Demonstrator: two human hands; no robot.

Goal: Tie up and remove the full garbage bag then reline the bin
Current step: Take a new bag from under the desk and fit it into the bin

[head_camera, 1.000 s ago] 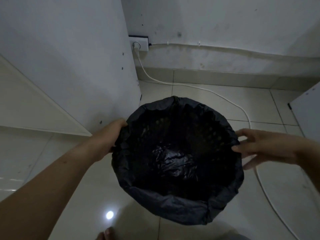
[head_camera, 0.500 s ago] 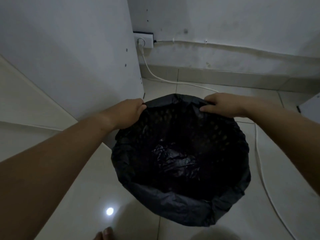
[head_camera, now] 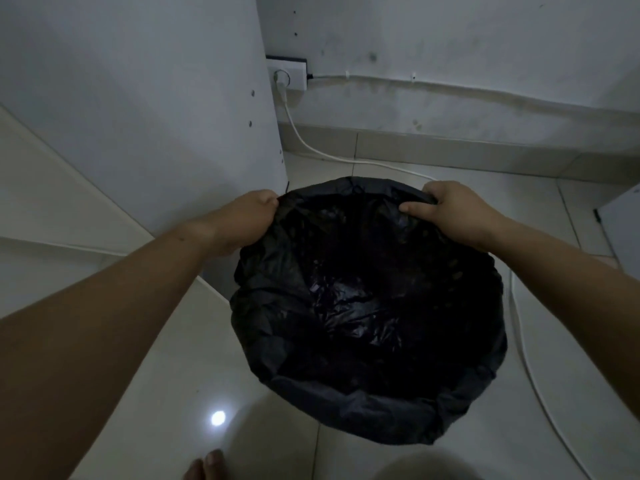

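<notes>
at far rim, left hand (head_camera: 247, 221) and right hand (head_camera: 453, 211) pinching black bag (head_camera: 367, 306) lining bin; bag apparently empty.

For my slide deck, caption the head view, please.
Both hands, left hand and right hand, grip the black bag's far rim over the bin.

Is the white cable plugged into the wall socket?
Yes, the white cable runs up from the tiled floor into the white wall socket.

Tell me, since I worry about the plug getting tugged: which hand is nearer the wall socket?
Left. The left hand grips the bag rim just below the wall socket; the right hand grips the far rim further right of it.
</notes>
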